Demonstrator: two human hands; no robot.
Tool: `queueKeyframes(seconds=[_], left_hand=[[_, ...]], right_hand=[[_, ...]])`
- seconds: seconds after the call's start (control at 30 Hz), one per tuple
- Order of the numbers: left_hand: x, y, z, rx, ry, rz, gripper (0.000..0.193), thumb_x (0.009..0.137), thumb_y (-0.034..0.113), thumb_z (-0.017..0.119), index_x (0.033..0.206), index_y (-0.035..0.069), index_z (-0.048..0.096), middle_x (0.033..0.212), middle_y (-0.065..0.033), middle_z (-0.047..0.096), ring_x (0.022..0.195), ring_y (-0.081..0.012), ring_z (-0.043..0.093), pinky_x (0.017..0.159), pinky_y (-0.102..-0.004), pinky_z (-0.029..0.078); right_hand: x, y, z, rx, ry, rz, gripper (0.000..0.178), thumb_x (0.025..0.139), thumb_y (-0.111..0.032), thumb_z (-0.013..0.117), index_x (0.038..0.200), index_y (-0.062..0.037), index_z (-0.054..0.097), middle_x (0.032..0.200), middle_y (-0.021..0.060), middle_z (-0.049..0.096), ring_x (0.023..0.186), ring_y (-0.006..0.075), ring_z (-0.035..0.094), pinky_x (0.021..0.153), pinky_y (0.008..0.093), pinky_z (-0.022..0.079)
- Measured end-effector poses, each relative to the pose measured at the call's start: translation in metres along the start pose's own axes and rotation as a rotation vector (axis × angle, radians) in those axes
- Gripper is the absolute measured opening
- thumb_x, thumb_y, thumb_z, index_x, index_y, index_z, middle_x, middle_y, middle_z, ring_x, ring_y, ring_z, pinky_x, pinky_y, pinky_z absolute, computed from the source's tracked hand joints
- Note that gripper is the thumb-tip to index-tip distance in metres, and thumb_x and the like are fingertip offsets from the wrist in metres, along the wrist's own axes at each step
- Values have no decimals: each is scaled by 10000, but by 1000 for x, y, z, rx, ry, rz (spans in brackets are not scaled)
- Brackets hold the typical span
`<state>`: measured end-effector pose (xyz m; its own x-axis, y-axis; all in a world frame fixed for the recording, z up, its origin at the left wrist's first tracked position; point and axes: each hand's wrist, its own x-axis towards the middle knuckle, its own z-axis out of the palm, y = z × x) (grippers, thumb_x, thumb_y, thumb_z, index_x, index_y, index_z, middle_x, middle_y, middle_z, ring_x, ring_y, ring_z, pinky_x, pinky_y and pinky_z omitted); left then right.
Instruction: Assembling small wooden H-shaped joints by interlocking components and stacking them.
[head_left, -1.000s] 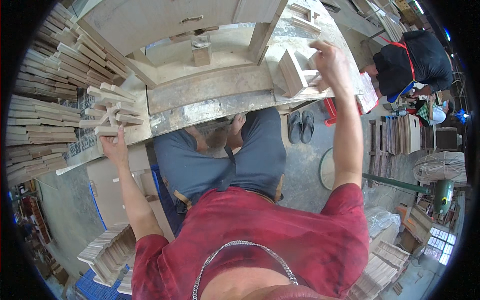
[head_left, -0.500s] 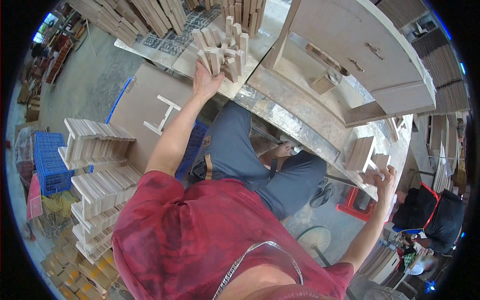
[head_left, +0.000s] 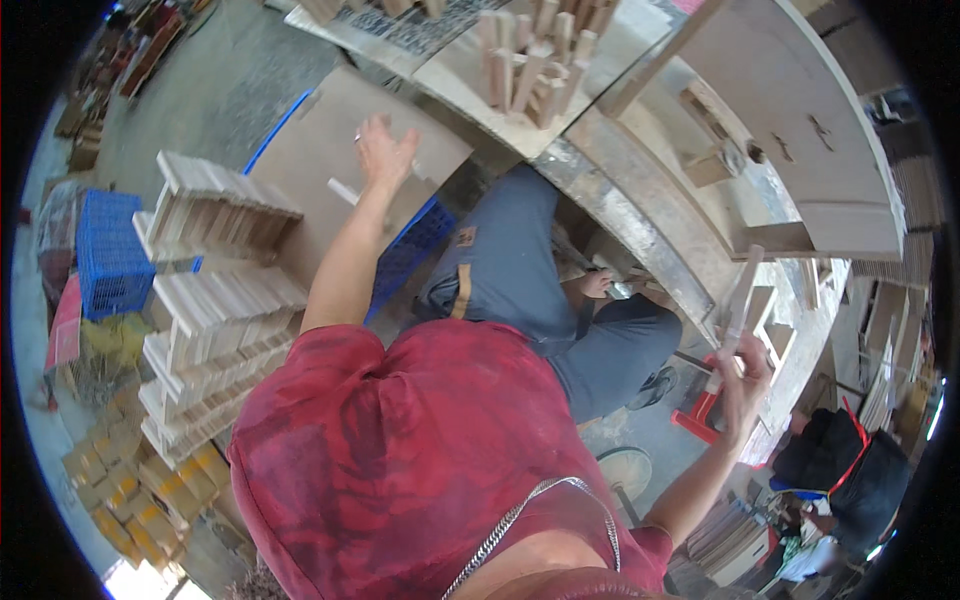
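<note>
My left hand [head_left: 386, 155] is open with its fingers spread, above a brown board [head_left: 320, 130] that lies over a blue crate. Beside its wrist shows the pale end of a wooden piece [head_left: 343, 190]; my hand and forearm hide the rest. At the right end of the workbench, my right hand [head_left: 742, 385] grips a long, slim wooden slat [head_left: 741, 300] that points up and away, slightly blurred. Close behind it, a wooden block [head_left: 762, 305] rests on the bench. A cluster of short wooden sticks [head_left: 530, 75] stands upright on the bench's far side.
Stacked wooden slats [head_left: 230, 285] rise at my left. A large wooden panel machine guard or box [head_left: 800, 140] stands on the bench [head_left: 640, 225]. Under its right end is a red plastic stool [head_left: 700, 420]. A blue crate [head_left: 115, 255] and cartons lie farther left; another person [head_left: 840, 460] is at right.
My left hand has left the upright stick cluster and moved left over the brown board. My right hand has raised a slat from the bench edge. The whole view has shifted.
</note>
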<state>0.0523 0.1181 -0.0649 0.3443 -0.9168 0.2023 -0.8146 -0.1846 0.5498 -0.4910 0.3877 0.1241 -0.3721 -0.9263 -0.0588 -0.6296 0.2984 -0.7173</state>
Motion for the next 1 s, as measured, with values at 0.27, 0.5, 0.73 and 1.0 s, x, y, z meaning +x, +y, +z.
queueKeyframes(seconds=[0.27, 0.5, 0.73, 1.0], left_hand=[[-20, -133, 36, 483, -445, -125, 297, 894, 316, 713, 1048, 69, 774, 1080, -213, 743, 1066, -389, 698, 966, -493, 538], [-21, -131, -38, -540, -7, -272, 245, 982, 198, 699, 1082, -26, 704, 948, -104, 734, 815, -150, 690, 687, -287, 528], [-117, 72, -136, -842, -564, 42, 244, 1017, 139, 653, 1234, 28, 637, 1054, -43, 707, 886, -121, 682, 733, -264, 559], [-146, 175, -91, -525, -1065, 602, 232, 966, 178, 711, 1088, -15, 667, 782, -107, 662, 665, -158, 655, 629, -321, 522]], right_hand=[[49, -11, 127, 600, -282, 83, 233, 996, -193, 650, 1080, 22, 678, 985, 129, 750, 1005, 221, 716, 903, 328, 528], [67, -30, 170, 712, -360, 47, 219, 1014, -247, 673, 1053, -32, 662, 827, 24, 699, 754, 80, 618, 682, 243, 479], [60, -31, 186, 570, -464, 24, 203, 997, -241, 687, 990, -39, 678, 792, -2, 683, 736, 62, 597, 680, 244, 472], [25, -43, 170, 628, -517, -57, 279, 934, -254, 765, 1033, 3, 725, 824, -5, 675, 776, 73, 594, 699, 274, 493]])
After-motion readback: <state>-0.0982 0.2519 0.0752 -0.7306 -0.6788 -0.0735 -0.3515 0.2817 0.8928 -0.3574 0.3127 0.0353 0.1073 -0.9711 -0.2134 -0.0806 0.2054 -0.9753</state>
